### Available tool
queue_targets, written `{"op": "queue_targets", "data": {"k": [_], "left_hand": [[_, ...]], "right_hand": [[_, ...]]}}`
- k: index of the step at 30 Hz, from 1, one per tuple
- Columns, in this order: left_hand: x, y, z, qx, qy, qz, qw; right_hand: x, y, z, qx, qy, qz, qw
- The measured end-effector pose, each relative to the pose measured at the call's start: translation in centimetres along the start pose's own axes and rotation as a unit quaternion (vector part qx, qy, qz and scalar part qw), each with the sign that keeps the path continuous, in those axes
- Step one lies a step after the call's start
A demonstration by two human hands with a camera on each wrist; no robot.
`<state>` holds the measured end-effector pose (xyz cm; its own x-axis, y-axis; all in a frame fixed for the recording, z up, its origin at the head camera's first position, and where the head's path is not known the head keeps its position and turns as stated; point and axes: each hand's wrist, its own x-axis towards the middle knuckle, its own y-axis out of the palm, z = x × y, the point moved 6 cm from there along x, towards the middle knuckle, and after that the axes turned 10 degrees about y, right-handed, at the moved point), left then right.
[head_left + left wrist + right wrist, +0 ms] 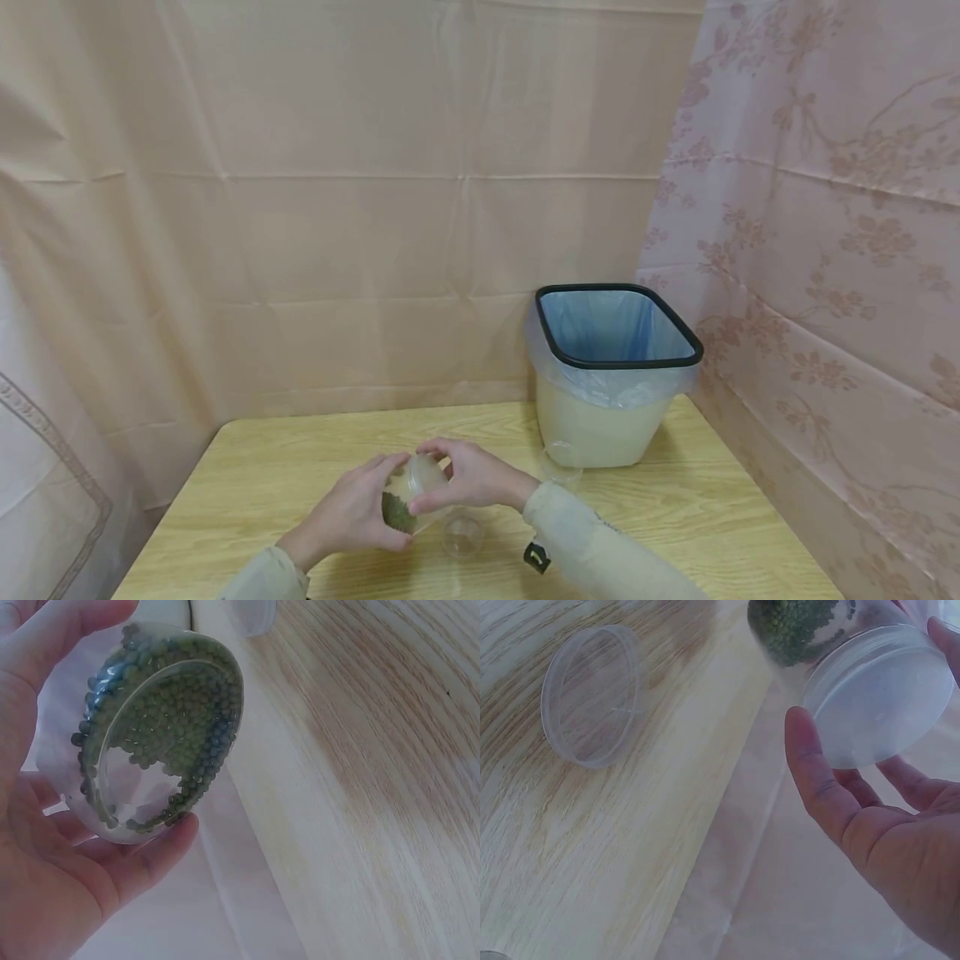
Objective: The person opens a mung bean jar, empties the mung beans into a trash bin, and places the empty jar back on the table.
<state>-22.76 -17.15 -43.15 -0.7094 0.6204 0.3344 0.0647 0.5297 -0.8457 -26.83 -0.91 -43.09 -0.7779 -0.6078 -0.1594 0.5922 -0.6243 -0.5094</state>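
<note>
Left hand (348, 510): gripping the left end of a clear jar (397, 511) above the near half of the table (285, 450); right hand (476, 477): pinching the lid (430, 473) from the right. Long axis: near left to far right, hard to judge for tilt.

Soft light, muted contrast (hazier wrist views)

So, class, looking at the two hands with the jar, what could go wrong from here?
1. The jar is tilted, so if the lid comes loose, the green balls inside could spill onto the table.
2. The left hand holds the jar and the right hand the lid; if either grip slips, the jar might drop.
3. The clear round piece near the hands is hard to see and might get knocked.
</note>
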Motion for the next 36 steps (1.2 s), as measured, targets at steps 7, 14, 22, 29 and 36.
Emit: {"op": "queue_targets", "data": {"k": [7, 14, 22, 29, 36], "left_hand": [[0.0, 0.0, 0.0, -0.012, 0.008, 0.011, 0.9998], [-0.8, 0.8, 0.5, -0.13, -0.015, 0.076, 0.9886], [-0.9, 0.6, 0.8, -0.125, -0.02, 0.074, 0.9892], [-0.6, 0.2, 0.3, -0.068, -0.003, 0.053, 0.9963], [-0.2, -0.2, -0.5, 0.016, 0.003, 0.043, 0.9989]], "right_hand": [[0.0, 0.2, -0.2, 0.009, -0.004, 0.012, 0.9999], [-0.6, 0.5, 1.0, -0.105, -0.103, 0.037, 0.9885], [-0.7, 0.7, 1.1, -0.053, -0.103, 0.069, 0.9909], [-0.5, -0.2, 0.8, -0.039, -0.037, 0.027, 0.9982], [-0.8, 0.0, -0.5, 0.06, 0.1, 0.035, 0.9925]]}}
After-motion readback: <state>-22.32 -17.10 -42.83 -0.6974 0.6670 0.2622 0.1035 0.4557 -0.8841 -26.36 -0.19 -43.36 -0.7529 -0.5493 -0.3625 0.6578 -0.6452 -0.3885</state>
